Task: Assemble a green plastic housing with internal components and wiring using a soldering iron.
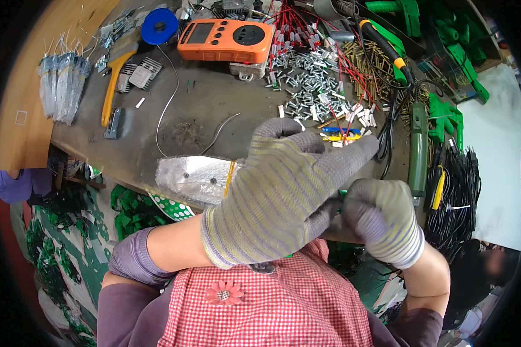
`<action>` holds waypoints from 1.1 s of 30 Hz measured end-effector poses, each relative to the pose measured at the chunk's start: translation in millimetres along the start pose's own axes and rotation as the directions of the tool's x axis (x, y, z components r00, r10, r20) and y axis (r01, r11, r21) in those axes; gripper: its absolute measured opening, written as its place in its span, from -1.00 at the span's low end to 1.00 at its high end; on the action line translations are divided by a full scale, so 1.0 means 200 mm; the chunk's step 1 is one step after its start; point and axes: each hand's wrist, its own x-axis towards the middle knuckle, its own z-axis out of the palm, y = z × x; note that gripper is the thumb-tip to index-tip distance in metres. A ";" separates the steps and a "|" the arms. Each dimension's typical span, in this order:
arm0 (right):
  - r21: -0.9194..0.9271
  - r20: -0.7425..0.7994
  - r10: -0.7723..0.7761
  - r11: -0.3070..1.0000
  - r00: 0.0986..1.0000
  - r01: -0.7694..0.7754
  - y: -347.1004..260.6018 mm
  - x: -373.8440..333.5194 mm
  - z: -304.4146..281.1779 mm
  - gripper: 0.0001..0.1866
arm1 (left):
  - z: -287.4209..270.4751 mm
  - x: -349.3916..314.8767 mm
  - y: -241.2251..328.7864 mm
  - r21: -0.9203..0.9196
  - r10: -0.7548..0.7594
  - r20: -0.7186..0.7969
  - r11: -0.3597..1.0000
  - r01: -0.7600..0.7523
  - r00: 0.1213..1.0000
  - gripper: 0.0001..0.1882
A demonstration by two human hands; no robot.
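My left hand, in a grey and yellow striped knit glove, is over the near edge of the bench. Its index finger stretches to the right while the farther fingers curl under. A small white bit shows beside those curled fingers; what they hold is hidden. Just right of it, my gloved right hand is closed, fingers bent in toward my left thumb. A sliver of green shows between the hands, too little to name. A clear plastic-wrapped pack with a yellow band lies beside my left wrist.
Beyond the hands lie loose screws, red wires and an orange multimeter. A yellow-handled brush, blue spool and bagged parts are left. A green electric screwdriver and black cables are right.
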 end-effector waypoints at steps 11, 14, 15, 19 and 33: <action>0.117 -0.720 0.196 0.980 0.665 -0.162 0.51 0.28 -0.36 -0.72 | -0.01 -0.01 -0.02 0.027 -0.031 -0.028 0.999 0.032 0.999 -0.17; -0.118 -0.607 -0.168 0.986 0.777 0.121 0.52 0.43 -0.34 -0.42 | -0.03 -0.02 -0.03 0.033 -0.042 -0.019 0.999 0.043 0.999 -0.18; -0.178 -0.543 -0.214 0.974 0.812 0.137 0.53 0.48 -0.35 -0.33 | -0.04 -0.02 -0.03 0.006 -0.058 -0.002 0.998 0.058 0.998 -0.18; -0.119 -0.560 -0.209 0.978 0.801 0.171 0.54 0.63 -0.37 -0.43 | -0.07 -0.02 -0.01 -0.059 -0.103 0.064 0.993 0.107 0.993 -0.16; 0.198 -0.979 0.164 0.909 0.122 0.367 0.36 0.11 -0.40 -0.63 | -0.34 -0.11 -0.32 0.092 -0.453 -0.209 0.873 0.478 0.867 -0.73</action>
